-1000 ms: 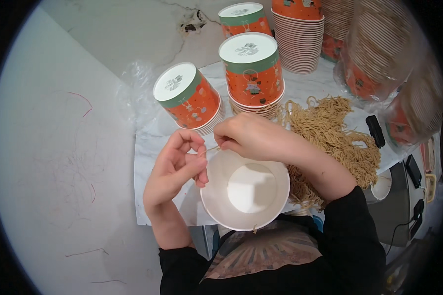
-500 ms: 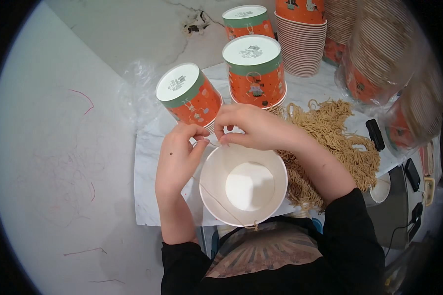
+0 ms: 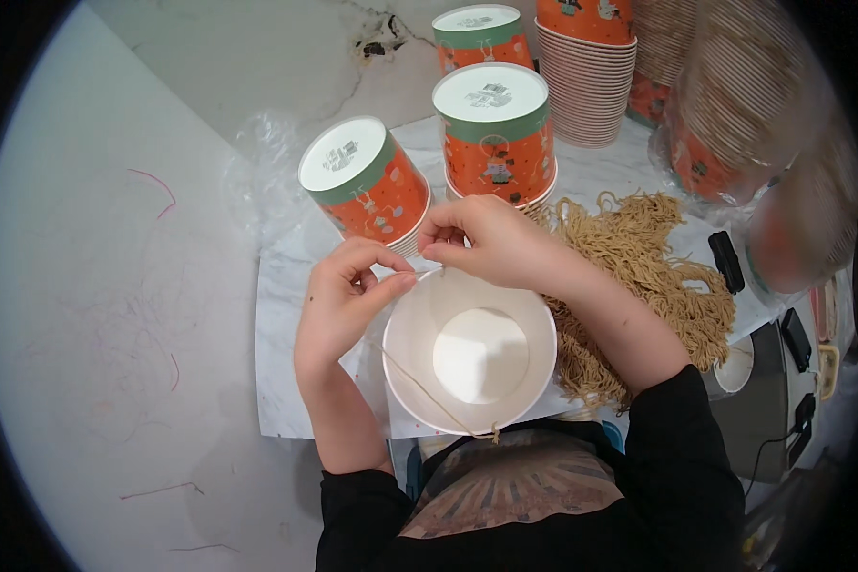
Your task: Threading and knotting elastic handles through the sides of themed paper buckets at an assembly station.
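Left hand (image 3: 345, 297) has moved up to the far rim of the bucket (image 3: 427, 329), pinching string (image 3: 421, 386); right hand (image 3: 472, 238) pinches beside it, seemingly string too.

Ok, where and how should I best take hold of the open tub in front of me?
Likely pinch the right rim from above: the open tub has its mouth up and a thin-looking edge, and the cord crosses only its near-left side.
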`<state>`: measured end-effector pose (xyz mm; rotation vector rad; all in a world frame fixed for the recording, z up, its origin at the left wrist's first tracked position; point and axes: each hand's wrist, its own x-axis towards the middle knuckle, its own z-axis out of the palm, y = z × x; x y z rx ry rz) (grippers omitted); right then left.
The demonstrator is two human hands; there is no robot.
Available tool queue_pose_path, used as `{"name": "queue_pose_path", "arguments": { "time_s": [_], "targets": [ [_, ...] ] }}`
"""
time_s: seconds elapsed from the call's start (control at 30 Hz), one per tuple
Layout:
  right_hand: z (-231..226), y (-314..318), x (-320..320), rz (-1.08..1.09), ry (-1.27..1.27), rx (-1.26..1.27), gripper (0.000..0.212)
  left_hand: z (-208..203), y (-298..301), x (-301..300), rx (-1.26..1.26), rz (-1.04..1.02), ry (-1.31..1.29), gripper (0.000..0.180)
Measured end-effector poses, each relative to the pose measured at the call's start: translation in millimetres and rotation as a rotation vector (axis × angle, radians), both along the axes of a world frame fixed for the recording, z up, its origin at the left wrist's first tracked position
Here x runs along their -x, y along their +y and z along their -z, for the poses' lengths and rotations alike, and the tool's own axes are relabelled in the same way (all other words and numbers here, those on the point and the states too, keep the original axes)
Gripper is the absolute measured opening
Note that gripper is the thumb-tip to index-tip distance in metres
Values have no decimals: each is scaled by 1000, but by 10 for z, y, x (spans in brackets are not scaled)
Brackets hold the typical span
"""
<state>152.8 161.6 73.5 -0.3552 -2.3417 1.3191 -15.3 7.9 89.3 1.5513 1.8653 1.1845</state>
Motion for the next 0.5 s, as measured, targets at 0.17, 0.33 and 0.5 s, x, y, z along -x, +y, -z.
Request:
{"name": "queue_pose_path", "arguments": {
  "time_s": [0.17,0.33,0.5],
  "targets": [
    [-46,-73,-13,-20,25,-110,14,154,68,-22,-14,-50,-178,11],
    [-18,-75,1,6,30,-135,14,204,115,-66,12,-99,-427,6],
    [1,-65,19,-22,27,-105,16,295,114,-6,-35,-92,-509,8]
  ]
}}
